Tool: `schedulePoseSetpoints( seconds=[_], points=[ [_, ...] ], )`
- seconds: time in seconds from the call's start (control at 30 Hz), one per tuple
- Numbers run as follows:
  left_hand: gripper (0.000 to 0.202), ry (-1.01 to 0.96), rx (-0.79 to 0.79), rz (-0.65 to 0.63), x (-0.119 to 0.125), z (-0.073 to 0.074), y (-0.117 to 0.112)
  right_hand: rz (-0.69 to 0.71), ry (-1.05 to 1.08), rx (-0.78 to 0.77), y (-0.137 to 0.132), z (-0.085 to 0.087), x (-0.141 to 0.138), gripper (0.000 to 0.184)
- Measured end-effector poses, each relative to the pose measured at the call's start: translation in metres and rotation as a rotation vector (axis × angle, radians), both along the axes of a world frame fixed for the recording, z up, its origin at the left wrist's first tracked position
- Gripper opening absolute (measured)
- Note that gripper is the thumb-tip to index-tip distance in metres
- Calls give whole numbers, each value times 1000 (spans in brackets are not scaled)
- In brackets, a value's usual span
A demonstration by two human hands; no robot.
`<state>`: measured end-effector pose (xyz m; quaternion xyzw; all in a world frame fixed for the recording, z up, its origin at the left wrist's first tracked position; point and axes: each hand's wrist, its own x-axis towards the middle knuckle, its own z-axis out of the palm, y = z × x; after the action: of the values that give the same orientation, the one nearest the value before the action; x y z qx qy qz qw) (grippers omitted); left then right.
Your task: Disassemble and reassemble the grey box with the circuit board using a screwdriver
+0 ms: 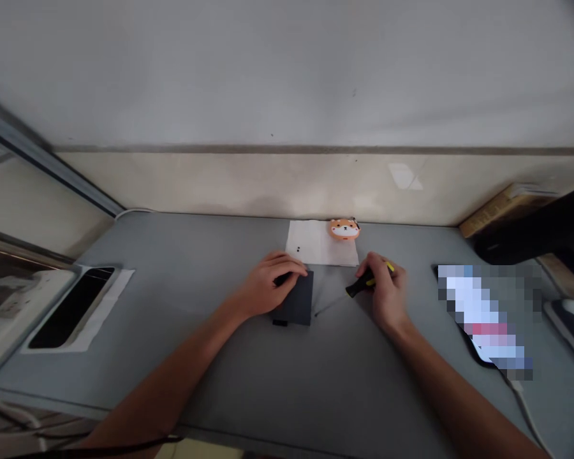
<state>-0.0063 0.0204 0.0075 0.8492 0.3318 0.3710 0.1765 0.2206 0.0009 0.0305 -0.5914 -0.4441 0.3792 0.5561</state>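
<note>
A flat dark grey box lies on the grey table in the middle of the view. My left hand is closed over its left and far part, hiding much of it. A small black piece shows at the box's near left corner. In my right hand is a screwdriver with a black and yellow handle. Its thin shaft slants down to the left, and the tip is close to the box's right side; I cannot tell whether they touch.
Behind the box lies a white sheet of paper bearing small dark bits and an orange animal-faced case. A black phone lies at left. At right are a lit, blurred phone with a white cable and a cardboard box.
</note>
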Motion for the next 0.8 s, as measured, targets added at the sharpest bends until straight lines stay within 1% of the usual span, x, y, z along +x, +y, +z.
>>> schedulePoseSetpoints(
  seconds=[0.1,0.2,0.37,0.6,0.8],
  points=[
    [22,-4,138,-3,0,2,-2,103,-36,31,-5,0,-5,48],
    [23,-2,198,-5,0,5,-4,118,-60,50,-7,-2,-6,48],
    [21,6,166,-25,2,10,-9,25,-70,62,-4,-2,-3,46],
    [19,33,120,-102,9,22,-19,36,-62,54,-2,-3,-2,43],
    [18,97,72,-136,9,20,-21,32,-35,22,-1,-6,-1,42]
  ],
)
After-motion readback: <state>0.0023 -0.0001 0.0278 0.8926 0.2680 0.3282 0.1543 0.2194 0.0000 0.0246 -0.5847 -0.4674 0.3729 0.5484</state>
